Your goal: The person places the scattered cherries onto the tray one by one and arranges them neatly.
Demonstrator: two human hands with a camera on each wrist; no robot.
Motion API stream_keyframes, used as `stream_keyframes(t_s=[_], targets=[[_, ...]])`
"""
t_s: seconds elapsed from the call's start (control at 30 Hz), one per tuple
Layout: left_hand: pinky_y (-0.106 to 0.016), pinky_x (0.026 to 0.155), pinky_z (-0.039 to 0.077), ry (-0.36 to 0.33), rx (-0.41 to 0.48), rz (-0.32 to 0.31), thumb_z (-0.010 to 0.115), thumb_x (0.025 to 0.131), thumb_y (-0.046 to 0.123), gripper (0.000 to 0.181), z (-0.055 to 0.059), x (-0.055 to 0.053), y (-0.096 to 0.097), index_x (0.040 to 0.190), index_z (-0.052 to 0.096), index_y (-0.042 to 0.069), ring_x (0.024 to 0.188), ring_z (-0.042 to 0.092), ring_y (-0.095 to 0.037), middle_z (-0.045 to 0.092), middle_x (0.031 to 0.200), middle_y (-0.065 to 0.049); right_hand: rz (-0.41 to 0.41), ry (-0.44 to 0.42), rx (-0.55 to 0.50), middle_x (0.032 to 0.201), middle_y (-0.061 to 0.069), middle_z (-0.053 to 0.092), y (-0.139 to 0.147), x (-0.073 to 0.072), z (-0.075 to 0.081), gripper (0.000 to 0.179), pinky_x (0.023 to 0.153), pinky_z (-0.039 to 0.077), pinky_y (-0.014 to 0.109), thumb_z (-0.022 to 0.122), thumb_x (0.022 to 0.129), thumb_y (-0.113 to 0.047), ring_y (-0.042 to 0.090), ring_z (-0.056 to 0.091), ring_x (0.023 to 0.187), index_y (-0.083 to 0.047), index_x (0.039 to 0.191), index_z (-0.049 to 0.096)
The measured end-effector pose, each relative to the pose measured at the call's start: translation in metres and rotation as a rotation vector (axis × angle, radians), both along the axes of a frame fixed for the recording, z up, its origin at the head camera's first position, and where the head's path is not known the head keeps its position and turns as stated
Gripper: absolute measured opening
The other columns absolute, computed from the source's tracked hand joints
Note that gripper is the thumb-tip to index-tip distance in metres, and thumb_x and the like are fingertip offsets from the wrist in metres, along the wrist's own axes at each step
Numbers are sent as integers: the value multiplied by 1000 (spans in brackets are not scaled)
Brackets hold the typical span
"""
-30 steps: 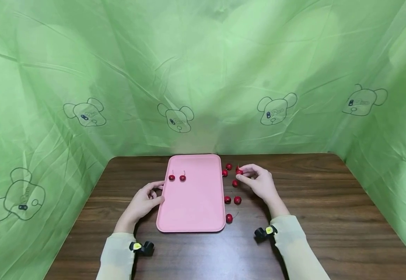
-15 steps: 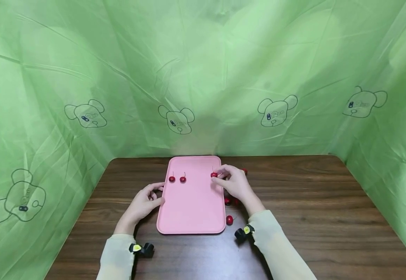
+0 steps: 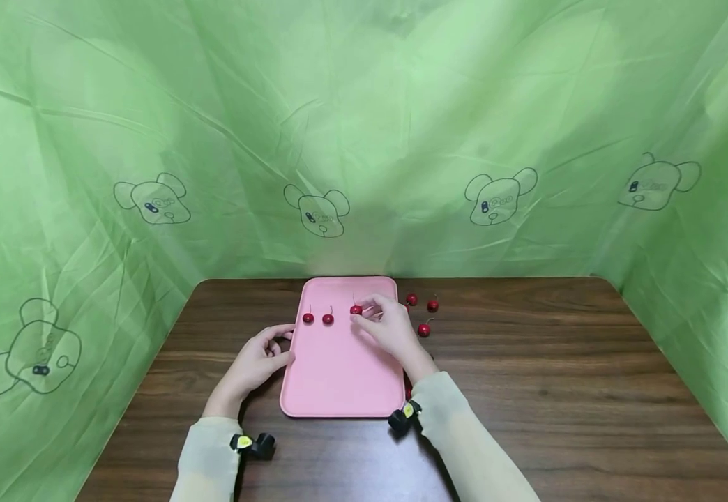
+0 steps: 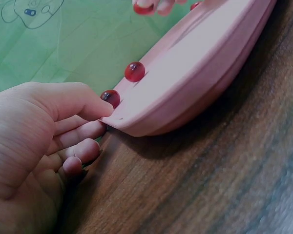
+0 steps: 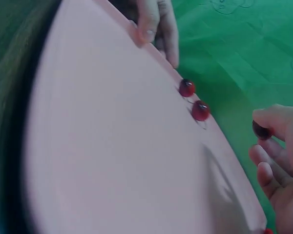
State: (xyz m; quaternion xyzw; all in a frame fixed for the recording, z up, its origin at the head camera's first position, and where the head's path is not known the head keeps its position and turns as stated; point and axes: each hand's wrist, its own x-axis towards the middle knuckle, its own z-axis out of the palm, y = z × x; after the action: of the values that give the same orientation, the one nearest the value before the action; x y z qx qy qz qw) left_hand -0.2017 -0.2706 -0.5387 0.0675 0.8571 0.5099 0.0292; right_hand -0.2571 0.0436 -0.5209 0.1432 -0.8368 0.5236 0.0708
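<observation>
A pink tray (image 3: 345,376) lies on the wooden table. Two red cherries with stems sit side by side on its left part: the outer cherry (image 3: 308,318) and the inner cherry (image 3: 328,319). My right hand (image 3: 390,331) is over the tray and pinches a third cherry (image 3: 355,310) between thumb and fingertips, stem upward, just right of those two. In the right wrist view this held cherry (image 5: 261,130) looks dark. My left hand (image 3: 256,362) holds the tray's left rim; the left wrist view shows the thumb (image 4: 83,100) on the rim with fingers curled below.
Several loose cherries lie on the table right of the tray, among them a back cherry (image 3: 433,305) and a nearer cherry (image 3: 424,330). My right forearm hides part of that group. A green cloth (image 3: 402,139) with bear drawings stands around the table (image 3: 558,376).
My right hand has carried a cherry leftward from the loose group on the table to above the tray, close to the two cherries there. The left hand stays at the rim.
</observation>
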Motion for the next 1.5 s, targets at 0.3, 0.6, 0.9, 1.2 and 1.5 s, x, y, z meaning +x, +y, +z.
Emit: stream_keyframes(t_s=[0.3, 0.6, 0.9, 1.2, 1.5], targets=[[-24, 68, 44, -4, 1, 1, 85, 91, 5, 57, 1, 0, 2, 146, 68, 8, 79, 55, -16, 69, 125, -14, -3, -58, 69, 105, 3, 77, -17, -6, -4, 25, 89, 60, 36, 86, 92, -17, 16, 73, 92, -10, 115, 78], [-25, 67, 43, 4, 16, 4, 85, 90, 4, 60, -1, 2, 1, 147, 66, 5, 78, 54, -15, 68, 126, -16, 11, -97, 133, 100, 1, 76, -25, -9, -6, 22, 89, 58, 35, 87, 92, -17, 13, 70, 90, -13, 111, 78], [-25, 67, 44, 1, 0, 2, 85, 90, 4, 59, -1, 0, -1, 147, 67, 7, 78, 54, -15, 68, 125, -15, -30, -112, 181, 96, 0, 72, -29, -9, -8, 18, 85, 52, 33, 87, 92, -18, 15, 62, 90, -12, 106, 77], [-25, 68, 44, 10, 5, -10, 84, 90, 3, 59, 0, -1, 0, 146, 67, 5, 78, 55, -14, 68, 126, -16, 11, -111, 221, 101, 3, 69, -25, -12, -8, 19, 88, 52, 35, 85, 94, -18, 18, 62, 94, -10, 109, 77], [-25, 68, 44, -5, 7, 3, 85, 90, 3, 60, 1, 0, 0, 147, 67, 5, 78, 54, -15, 68, 125, -16, 83, -119, 197, 112, 6, 69, -12, -10, 3, 35, 90, 55, 36, 88, 91, -18, 20, 65, 98, -7, 121, 75]])
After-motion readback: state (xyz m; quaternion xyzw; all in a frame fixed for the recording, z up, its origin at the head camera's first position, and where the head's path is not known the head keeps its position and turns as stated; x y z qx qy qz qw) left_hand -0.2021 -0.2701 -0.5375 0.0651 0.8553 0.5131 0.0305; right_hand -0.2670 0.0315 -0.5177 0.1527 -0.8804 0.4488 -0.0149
